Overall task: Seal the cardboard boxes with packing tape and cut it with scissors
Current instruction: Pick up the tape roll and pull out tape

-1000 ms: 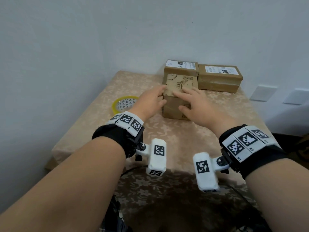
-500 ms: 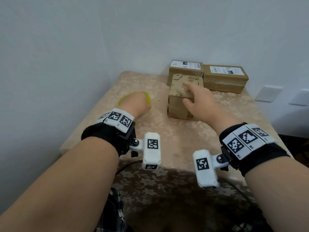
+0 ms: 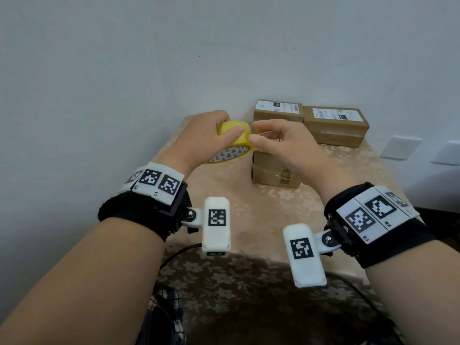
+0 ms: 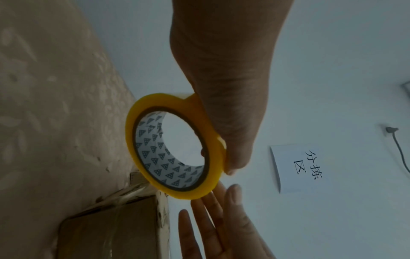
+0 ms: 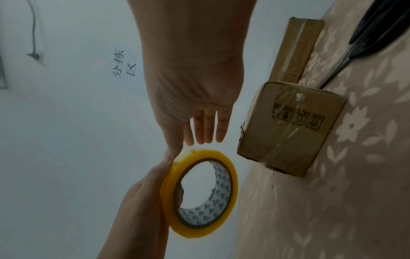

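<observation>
Left hand has the yellow tape roll up off the table, thumb across the outer band and fingers curled over the far side, so the roll is clamped in that grip. From the head view the roll sits tilted, its patterned white core facing down toward the camera. Right hand is right beside it, thumb and forefinger tips pressed together at the roll's near edge. Whether they actually pinch a tape end cannot be told from here.

Switch to the left wrist view: the roll is seen through its hole, the thumb lying along the rim, and the right hand's fingers stretched out long just beyond the roll. The right wrist view agrees: three fingers straight, the thumb reaching down to the top of the roll where it meets the left hand.

Just past the pinch, below the right hand, stands the small cardboard box; only the right wrist view shows clear tape already wrapped round it. Behind it, two flatter boxes rest against the wall. The right wrist view alone catches the scissors, black-handled, lying on the table well to the grip's right. A paper sign with handwriting hangs on the wall.
</observation>
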`<state>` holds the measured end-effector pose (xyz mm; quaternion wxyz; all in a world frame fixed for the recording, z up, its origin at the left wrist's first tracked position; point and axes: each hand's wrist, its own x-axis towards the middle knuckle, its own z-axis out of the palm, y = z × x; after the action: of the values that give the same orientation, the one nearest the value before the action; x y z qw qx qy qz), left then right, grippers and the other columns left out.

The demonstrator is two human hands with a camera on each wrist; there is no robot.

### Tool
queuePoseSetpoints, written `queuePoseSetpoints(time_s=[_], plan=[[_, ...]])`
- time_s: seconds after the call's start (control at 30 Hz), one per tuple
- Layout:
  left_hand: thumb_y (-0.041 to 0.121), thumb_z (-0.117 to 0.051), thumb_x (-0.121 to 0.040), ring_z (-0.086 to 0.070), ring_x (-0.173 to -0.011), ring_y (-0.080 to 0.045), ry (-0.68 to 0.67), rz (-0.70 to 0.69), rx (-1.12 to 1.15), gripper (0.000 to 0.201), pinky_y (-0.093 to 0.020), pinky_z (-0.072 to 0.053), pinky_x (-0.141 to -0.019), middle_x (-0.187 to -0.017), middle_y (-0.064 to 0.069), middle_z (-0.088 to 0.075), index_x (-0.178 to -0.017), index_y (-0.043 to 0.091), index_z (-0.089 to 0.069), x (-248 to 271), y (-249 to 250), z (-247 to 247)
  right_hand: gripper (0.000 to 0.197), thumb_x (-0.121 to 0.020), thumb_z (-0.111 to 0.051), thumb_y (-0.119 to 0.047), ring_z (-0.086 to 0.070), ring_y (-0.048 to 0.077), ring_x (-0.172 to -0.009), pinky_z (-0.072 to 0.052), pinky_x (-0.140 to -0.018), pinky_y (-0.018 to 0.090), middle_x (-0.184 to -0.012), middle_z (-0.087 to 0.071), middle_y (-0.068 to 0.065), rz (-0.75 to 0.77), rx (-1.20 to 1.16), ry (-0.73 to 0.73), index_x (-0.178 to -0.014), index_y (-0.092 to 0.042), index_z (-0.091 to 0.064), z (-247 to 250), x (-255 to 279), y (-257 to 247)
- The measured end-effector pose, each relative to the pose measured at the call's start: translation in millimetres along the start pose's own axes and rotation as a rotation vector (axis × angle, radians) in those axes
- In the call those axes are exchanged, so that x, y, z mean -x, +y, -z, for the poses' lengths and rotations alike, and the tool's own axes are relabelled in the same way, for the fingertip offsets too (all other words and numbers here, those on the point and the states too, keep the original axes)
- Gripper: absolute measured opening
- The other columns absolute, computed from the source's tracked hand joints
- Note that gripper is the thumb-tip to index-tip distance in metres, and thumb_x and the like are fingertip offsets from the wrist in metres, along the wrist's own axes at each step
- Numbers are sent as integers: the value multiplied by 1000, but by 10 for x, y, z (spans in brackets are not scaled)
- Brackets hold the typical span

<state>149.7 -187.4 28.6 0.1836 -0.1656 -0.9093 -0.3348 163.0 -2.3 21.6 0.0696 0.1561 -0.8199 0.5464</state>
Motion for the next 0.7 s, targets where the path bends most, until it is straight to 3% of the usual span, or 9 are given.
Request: queuePoseSetpoints(time_s=[0.07, 0.13, 0.23, 0.4, 0.5, 0.6, 0.63, 0.7], plan=[[38, -57, -91, -42, -59, -8, -21, -28, -3, 29, -22, -30, -53, -63, 6, -46, -79, 12, -54, -5, -4, -23, 28, -84, -73, -23, -64, 19, -93, -54, -89, 32, -103, -69, 8, 4, -6, 22, -110, -16, -69, -36, -16, -1], [37, -56, -92, -42, -60, -6, -37, -41, -8, 28, -22, -31, -54, -66, 6, -47, -81, 12, -53, -5, -9, -29, 19, -84, -73, -18, -63, 16, -85, -56, -86, 34, -97, -70, 9, -15, -57, 59, -102, -12, -71, -49, -33, -5], [37, -56, -92, -41, -59, -6, -59, -57, -7, 28, -23, -31, -55, -65, 6, -46, -81, 12, -51, 8, -3, -25, 4, -85, -71, -15, -62, 12, -80, -57, -83, 32, -85, -68, 4, -38, -97, 54, -88, -12, -70, -49, -39, -10], [37, -58, -92, -41, -58, -6, -116, -90, -11, 30, -27, -31, -55, -63, 6, -46, -78, 11, -52, 32, -3, -24, 7, -89, -66, -17, -60, 13, -76, -53, -79, 32, -80, -65, 2, -25, 32, 57, -82, -16, -66, -73, -34, 16], [53, -63, -81, -42, -55, -9, -83, -70, 22, 42, -29, -31, -55, -58, 5, -47, -71, 13, -58, 24, -28, -15, 13, -92, -60, -18, -65, 20, -85, -53, -82, 34, -84, -66, 2, -30, 116, 86, -79, -20, -63, -101, -62, 9], [67, -61, -68, -43, -57, -11, 40, 4, 165, 52, -30, -35, -57, -57, -1, -51, -68, 15, -65, 18, -30, 6, 20, -94, -54, -11, -69, 21, -88, -57, -81, 31, -92, -70, 10, -40, 1, 157, -76, -16, -61, -128, -109, -6], [64, -60, -72, -41, -57, -11, 74, 43, 216, 49, -30, -34, -57, -57, 1, -48, -65, 16, -62, 12, -20, 0, 22, -95, -52, -8, -69, 20, -87, -58, -79, 30, -93, -71, 13, -55, -48, 186, -76, -14, -60, -137, -123, -4], [55, -53, -88, -31, -53, -11, 88, 122, 252, 50, -30, -27, -55, -55, 5, -33, -55, 19, -41, 1, 25, -38, 22, -97, -47, -7, -70, 21, -85, -59, -76, 29, -92, -70, 14, -111, -121, 245, -78, -12, -58, -147, -150, 18]])
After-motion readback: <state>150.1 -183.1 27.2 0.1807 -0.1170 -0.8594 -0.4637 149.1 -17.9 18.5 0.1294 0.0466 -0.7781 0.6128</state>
